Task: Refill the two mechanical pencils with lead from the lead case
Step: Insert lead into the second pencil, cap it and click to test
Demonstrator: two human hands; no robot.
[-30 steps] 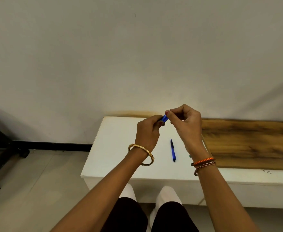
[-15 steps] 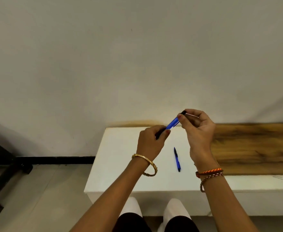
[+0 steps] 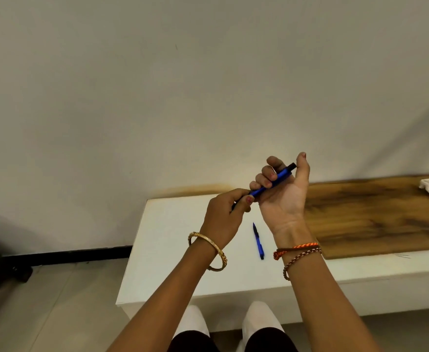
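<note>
The left hand [image 3: 223,214] pinches the tip end of a blue mechanical pencil [image 3: 271,182], steadying it, while the right hand [image 3: 282,191] curls round its barrel, thumb near the cap. The second pencil [image 3: 258,241] waits on the white worktop [image 3: 172,250]; no lead case shows.

both forearms reach forward and up, the left hand [image 3: 225,212] knuckles-up with thumb and fingers pinching the pencil's [image 3: 271,182] lower end, the right hand [image 3: 283,194] palm-up, its fingers [image 3: 265,177] curled over the barrel, thumb raised straight.
</note>
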